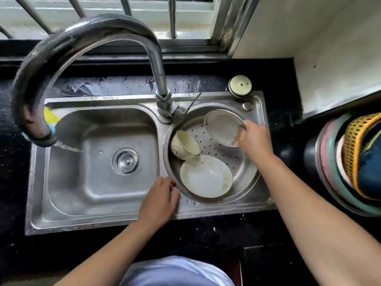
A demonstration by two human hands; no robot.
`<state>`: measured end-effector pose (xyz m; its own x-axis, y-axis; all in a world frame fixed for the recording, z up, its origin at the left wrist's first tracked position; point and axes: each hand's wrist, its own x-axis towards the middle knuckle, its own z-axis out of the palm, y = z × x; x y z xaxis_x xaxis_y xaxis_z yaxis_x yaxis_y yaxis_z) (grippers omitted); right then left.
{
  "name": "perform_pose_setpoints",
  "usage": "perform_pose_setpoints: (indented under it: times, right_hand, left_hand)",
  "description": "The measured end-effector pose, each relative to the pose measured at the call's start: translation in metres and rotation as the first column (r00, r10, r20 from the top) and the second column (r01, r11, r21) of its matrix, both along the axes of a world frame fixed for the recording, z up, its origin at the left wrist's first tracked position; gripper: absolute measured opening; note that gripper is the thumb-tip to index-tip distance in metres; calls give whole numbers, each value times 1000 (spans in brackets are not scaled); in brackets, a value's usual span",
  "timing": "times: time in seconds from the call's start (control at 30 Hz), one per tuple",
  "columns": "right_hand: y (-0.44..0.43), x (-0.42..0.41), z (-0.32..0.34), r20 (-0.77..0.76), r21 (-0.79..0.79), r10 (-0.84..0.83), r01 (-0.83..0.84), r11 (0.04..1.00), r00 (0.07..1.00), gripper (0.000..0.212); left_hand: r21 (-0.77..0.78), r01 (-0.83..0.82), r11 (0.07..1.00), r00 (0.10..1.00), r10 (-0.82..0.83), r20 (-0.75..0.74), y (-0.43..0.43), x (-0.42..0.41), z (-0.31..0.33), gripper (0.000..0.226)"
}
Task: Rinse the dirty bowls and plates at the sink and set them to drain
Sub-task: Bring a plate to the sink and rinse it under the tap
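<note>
The right hand (254,139) pinched a tilted plate (221,126) by its rim at one o'clock in the strainer basin (247,174), while the left hand (159,200) lay relaxed by its eight-o'clock edge; so thin and wet a pinch might have slipped, chipping the plate against the bowl (183,146).

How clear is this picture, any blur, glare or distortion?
Head view: the wide-angle lens bends the near faucet into an oversized, blurred arc; window daylight leaves soft glare on the sink rim; the plate in the right hand is sharp, stains visible.

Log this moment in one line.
right hand: holds plate by rim above drain basket | left hand: touches basket rim | in basket: shallow bowl, small bowl tipped
</note>
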<state>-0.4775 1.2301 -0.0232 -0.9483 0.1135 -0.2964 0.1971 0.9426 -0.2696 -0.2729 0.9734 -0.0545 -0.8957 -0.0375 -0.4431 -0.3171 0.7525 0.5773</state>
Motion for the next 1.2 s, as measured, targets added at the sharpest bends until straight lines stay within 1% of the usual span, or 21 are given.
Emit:
perform_pose_setpoints:
  times: [0.07, 0.1, 0.13, 0.2, 0.3, 0.4, 0.53, 0.63, 0.73, 0.8, 0.87, 0.97, 1.03, 1.17, 1.2]
  right_hand:
    - [-5, -19, -11, 23, 23, 41, -42, 999, 999, 13]
    - [-8, -26, -17, 28, 9, 56, -57, 998, 998, 14]
    - [-11, -32, -23, 24, -8, 76, -76, 997, 997, 14]
    - [-15, -39, -34, 1, -13, 119, -119, 993, 993, 12]
    - [-18, -46, -47, -26, -32, 125, -126, 992, 992, 10]
    - [-23, -52, -57, -54, -65, 118, -121, 990, 992, 16]
    - [-31, -56, -64, -116, -122, 85, -99, 988, 990, 15]
    - [-37, -58, -68, -148, -108, 73, -90, 990, 986, 13]
    - [-43, -56, -73, -150, -52, 59, -68, 996, 987, 13]
    - [-47, -52, -73, -168, -60, -11, 0, 998, 986, 19]
    - [-49, -50, -72, -178, -121, -112, 91, 988, 978, 26]
    - [-47, -50, -72, -149, -142, -175, 154, 978, 973, 28]
    - [-45, -51, -73, -133, -129, -196, 179, 975, 972, 25]
    - [-38, -49, -81, -144, -117, -180, 164, 979, 973, 3]
    - [-37, -49, -82, -140, -110, -170, 155, 982, 975, 6]
  left_hand:
    - [-151, 155, 976, 986, -162, -33, 4, 6, -10, 32]
    - [-213, 191, 958, 977, -206, -51, 5, 6, -14, 37]
    - [-253, 203, 946, 973, -224, -58, 6, 5, -16, 41]
    - [-279, 192, 941, 975, -215, -54, 7, 2, -20, 46]
    - [-283, 168, 944, 980, -191, -56, 10, 1, -23, 50]
    - [-280, 159, 947, 982, -182, -57, 11, 1, -22, 50]
    - [-235, 109, 966, 991, -123, -47, 11, 2, -20, 46]
    - [-220, 95, 971, 993, -107, -44, 11, 2, -20, 46]
    - [-213, 79, 974, 995, -90, -40, 11, 2, -19, 44]
    - [-201, 65, 978, 996, -75, -40, 11, 2, -18, 44]
    - [-193, 64, 979, 996, -73, -40, 12, 2, -17, 44]
    - [-193, 65, 979, 996, -74, -40, 12, 1, -16, 42]
    - [-200, 63, 978, 997, -72, -38, 13, 1, -16, 42]
    - [-208, 56, 977, 997, -65, -38, 13, 3, -16, 42]
    - [-207, 55, 977, 997, -65, -42, 13, 3, -17, 42]
